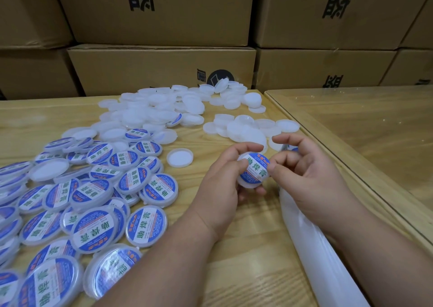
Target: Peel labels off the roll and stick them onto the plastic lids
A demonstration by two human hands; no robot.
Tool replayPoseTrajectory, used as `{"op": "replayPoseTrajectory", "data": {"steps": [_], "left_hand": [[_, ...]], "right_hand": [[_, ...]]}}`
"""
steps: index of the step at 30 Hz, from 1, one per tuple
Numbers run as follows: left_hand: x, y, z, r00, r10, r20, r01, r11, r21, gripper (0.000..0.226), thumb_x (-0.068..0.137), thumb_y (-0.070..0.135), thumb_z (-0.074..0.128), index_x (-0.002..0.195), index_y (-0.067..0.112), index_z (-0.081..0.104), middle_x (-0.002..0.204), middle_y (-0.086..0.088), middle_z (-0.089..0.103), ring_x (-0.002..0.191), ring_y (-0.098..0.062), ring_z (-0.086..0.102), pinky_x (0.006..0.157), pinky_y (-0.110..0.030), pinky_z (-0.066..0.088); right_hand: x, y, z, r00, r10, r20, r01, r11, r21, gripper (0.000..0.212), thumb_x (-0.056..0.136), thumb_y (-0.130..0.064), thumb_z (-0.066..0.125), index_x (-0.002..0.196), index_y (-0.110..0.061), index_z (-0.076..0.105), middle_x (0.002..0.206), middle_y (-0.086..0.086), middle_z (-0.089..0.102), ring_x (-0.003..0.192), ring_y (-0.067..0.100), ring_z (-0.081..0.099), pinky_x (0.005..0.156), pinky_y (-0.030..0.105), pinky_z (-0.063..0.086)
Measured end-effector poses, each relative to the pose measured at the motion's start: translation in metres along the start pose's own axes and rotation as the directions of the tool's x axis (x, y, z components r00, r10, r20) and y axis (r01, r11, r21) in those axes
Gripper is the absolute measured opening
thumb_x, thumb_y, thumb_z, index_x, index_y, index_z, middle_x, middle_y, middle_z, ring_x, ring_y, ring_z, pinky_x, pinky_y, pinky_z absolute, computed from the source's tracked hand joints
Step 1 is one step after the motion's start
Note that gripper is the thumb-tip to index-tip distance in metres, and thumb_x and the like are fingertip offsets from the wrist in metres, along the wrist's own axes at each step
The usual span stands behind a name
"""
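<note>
I have the lid (251,174) off the worktop (234,248), near its right edge, left hand (225,184) cradling it so the right hand (302,173) fingertips, pinched narrow, can press the label (254,170) flat. Finished lids (93,201) lie piled toward the left edge, blanks (159,109) toward the far edge.

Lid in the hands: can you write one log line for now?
step: pressing label on | lid: held by left hand and right hand | labelled pile: left | blank lids: behind

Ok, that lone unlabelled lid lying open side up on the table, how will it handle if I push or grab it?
The lone lid is thin, shallow plastic, so probably very light. Lying flat on smooth wood, it should slide rather than roll. Its raised rim likely offers a pinch grip.
</note>
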State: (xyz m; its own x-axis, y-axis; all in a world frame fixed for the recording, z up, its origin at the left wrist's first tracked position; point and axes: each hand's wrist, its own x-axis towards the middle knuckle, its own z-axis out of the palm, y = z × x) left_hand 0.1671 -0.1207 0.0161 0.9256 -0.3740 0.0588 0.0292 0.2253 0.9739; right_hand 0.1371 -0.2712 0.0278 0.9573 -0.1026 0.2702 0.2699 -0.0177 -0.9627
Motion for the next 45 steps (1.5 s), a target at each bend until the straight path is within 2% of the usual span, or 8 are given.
{"op": "replayPoseTrajectory", "data": {"steps": [4,8,13,20,25,29,38,45], "left_hand": [[-0.002,0.002,0.002,1.0,0.01,-0.015,-0.01,1.0,-0.016,0.034,0.083,0.03,0.044,0.101,0.035,0.073,0.098,-0.004,0.074,0.066,-0.021,0.066,0.051,-0.022,0.041],[-0.004,0.002,0.002,1.0,0.029,-0.008,-0.029,0.999,-0.04,0.029,0.106,0.015,0.041,0.109,0.021,0.069,0.102,-0.012,0.069,0.067,-0.015,0.065,0.048,-0.015,0.046],[-0.006,0.002,0.004,0.997,0.071,-0.013,-0.071,0.997,0.01,0.027,0.109,0.019,0.041,0.111,0.016,0.068,0.094,-0.011,0.068,0.063,-0.009,0.065,0.048,-0.013,0.045],[-0.004,-0.001,0.005,0.993,0.117,-0.032,-0.114,0.991,0.066,0.027,0.109,0.024,0.041,0.107,0.023,0.068,0.097,-0.011,0.069,0.064,-0.009,0.066,0.05,-0.012,0.046],[-0.001,-0.005,0.005,0.992,0.118,-0.042,-0.115,0.991,0.061,0.027,0.108,0.022,0.045,0.102,0.03,0.07,0.093,-0.002,0.071,0.072,-0.014,0.067,0.061,-0.021,0.054],[-0.001,-0.007,0.005,0.992,0.117,-0.039,-0.114,0.992,0.061,0.023,0.107,0.017,0.05,0.105,0.029,0.069,0.096,-0.001,0.07,0.08,-0.014,0.068,0.067,-0.026,0.056],[0.001,-0.01,0.003,0.984,0.161,-0.079,-0.153,0.984,0.089,0.031,0.102,0.007,0.056,0.114,0.036,0.06,0.1,0.006,0.078,0.07,-0.01,0.066,0.07,-0.02,0.055],[0.005,-0.009,-0.002,0.972,0.181,-0.148,-0.169,0.982,0.086,0.036,0.094,0.008,0.069,0.117,0.034,0.058,0.098,0.012,0.078,0.069,-0.007,0.069,0.065,-0.013,0.052]], "right_hand": [[-0.001,-0.001,0.0,1.0,0.001,0.005,-0.001,1.0,-0.001,0.039,0.095,0.013,0.057,0.118,-0.018,0.056,0.068,0.001,0.061,0.066,0.018,0.051,0.06,0.015,0.05],[-0.001,-0.001,0.0,1.0,0.01,0.011,-0.01,1.0,-0.007,0.038,0.094,0.012,0.057,0.117,-0.019,0.057,0.068,0.001,0.062,0.067,0.019,0.05,0.059,0.014,0.05],[-0.001,-0.002,0.001,1.0,0.014,0.015,-0.014,1.0,0.005,0.036,0.094,0.012,0.058,0.115,-0.017,0.058,0.07,0.005,0.061,0.068,0.022,0.049,0.059,0.016,0.052],[-0.001,0.0,0.001,1.0,0.02,0.008,-0.02,1.0,-0.006,0.036,0.093,0.011,0.06,0.115,-0.017,0.059,0.07,0.004,0.061,0.068,0.021,0.048,0.058,0.015,0.05],[0.0,0.002,-0.001,1.0,0.018,0.008,-0.018,0.999,-0.038,0.036,0.094,0.009,0.062,0.116,-0.019,0.06,0.072,0.004,0.062,0.069,0.023,0.051,0.062,0.018,0.051],[-0.001,0.0,0.0,1.0,0.027,0.004,-0.027,0.999,-0.018,0.036,0.093,0.012,0.06,0.115,-0.016,0.06,0.07,0.005,0.063,0.059,0.012,0.06,0.059,0.016,0.052],[-0.002,-0.003,-0.002,0.999,0.028,-0.031,-0.03,0.997,-0.071,0.027,0.097,0.009,0.057,0.113,-0.012,0.063,0.08,0.001,0.079,0.075,-0.002,0.07,0.067,0.009,0.049],[-0.004,-0.004,-0.008,0.986,-0.102,-0.136,0.075,0.979,-0.188,0.029,0.093,0.012,0.055,0.092,-0.011,0.073,0.091,-0.004,0.08,0.075,0.008,0.069,0.072,0.016,0.054]]}}
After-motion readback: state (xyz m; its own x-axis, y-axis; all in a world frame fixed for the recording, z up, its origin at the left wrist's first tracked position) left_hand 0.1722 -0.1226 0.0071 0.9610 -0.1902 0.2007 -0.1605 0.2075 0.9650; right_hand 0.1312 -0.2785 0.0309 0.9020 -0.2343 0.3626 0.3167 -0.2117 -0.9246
